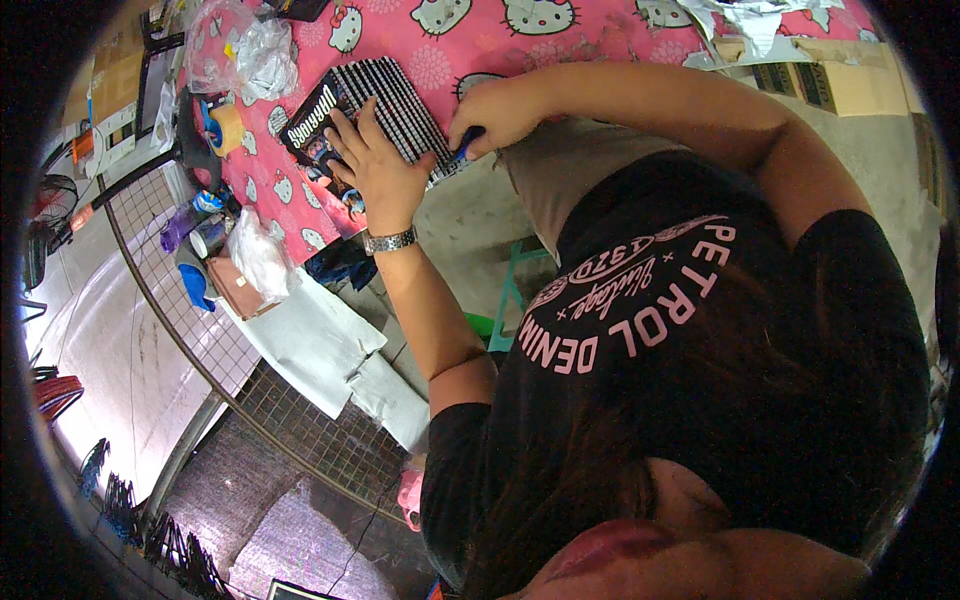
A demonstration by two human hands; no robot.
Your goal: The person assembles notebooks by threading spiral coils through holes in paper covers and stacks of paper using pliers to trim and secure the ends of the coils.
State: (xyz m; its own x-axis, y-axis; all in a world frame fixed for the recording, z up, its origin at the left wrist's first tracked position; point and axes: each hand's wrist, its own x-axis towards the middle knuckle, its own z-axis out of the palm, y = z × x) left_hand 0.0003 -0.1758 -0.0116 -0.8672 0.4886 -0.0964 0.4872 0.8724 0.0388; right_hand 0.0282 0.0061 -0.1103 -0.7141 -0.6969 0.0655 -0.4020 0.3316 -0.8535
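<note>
Several thin books with dark, coloured covers lie overlapped in a fanned row near the table's edge, their dark spines showing as stripes. My left hand rests spread on the top cover, fingers apart, with a metal watch on its wrist. At the near right side of the row, my right hand is closed on a small blue and black object. Its kind cannot be made out, as the fingers cover most of it. It is close to the books' edges; whether it touches them is unclear.
A pink patterned cloth covers the table. A tape roll, clear plastic bags and a purple bottle are at the left. Below them are a brown box-like item and a wire mesh rack. Cardboard boxes stand at right.
</note>
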